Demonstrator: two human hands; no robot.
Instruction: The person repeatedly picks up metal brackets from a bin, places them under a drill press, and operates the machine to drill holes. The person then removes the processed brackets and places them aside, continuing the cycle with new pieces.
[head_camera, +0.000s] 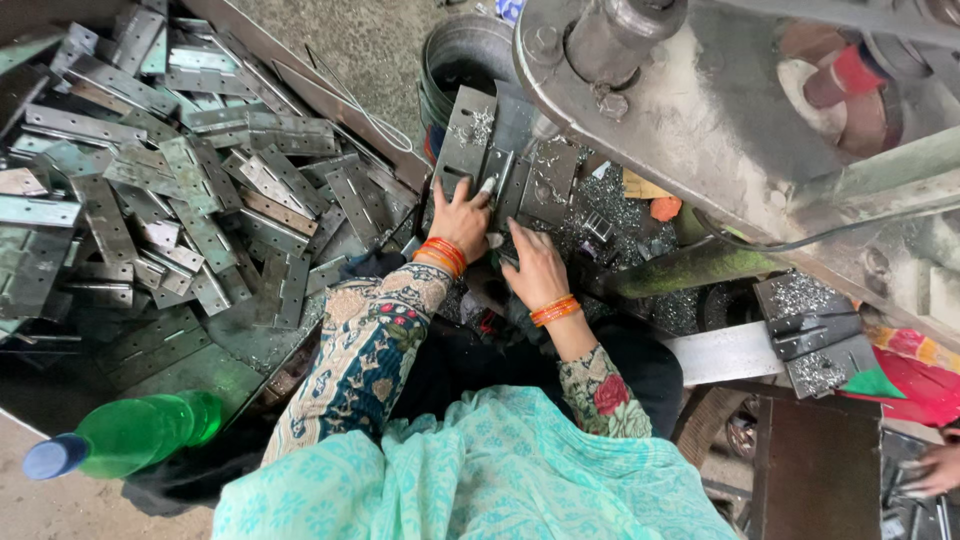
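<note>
Upper right of frame: grey metal press machine (720, 110), dusted with filings. Left half of frame: tray (200, 370) heaped with flat steel hinges (190, 190). Lower left: green plastic bottle (130, 432) with blue cap, lying on its side. Right of centre: second, smaller stack of hinges (815, 335) beside the machine. Upper centre, under the press: hinge plate (510, 160) lying flat on the work bed. Left hand (460, 215) fingers spread, pressing flat on the plate's near left edge. Right hand (535, 265) fingers extended onto the plate's near edge; grip cannot be told. Orange bangles on both wrists. Another person's hand (935, 465) at lower right edge.
</note>
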